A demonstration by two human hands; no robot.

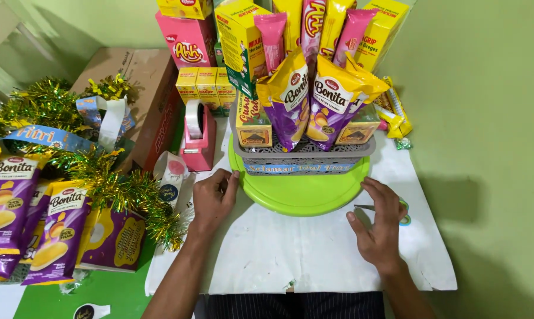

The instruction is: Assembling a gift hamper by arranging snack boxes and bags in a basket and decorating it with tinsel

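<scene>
A grey plastic basket (305, 155) packed with purple-and-yellow snack bags (332, 103), pink sachets and yellow boxes stands on a round lime-green tray (302, 195). My left hand (214, 198) rests on the white sheet at the tray's left rim, fingers curled, one fingertip touching the rim. My right hand (380, 227) lies to the tray's right, over a pair of scissors (397, 208) with green handles; its fingers rest on them, and whether it grips them is unclear.
A pink tape dispenser (197, 137) stands left of the basket. Gold and green tinsel (101, 177), more purple snack bags (10, 207) and a brown cardboard box (146, 88) fill the left side. The white sheet (302, 254) covers a low table beside a green wall.
</scene>
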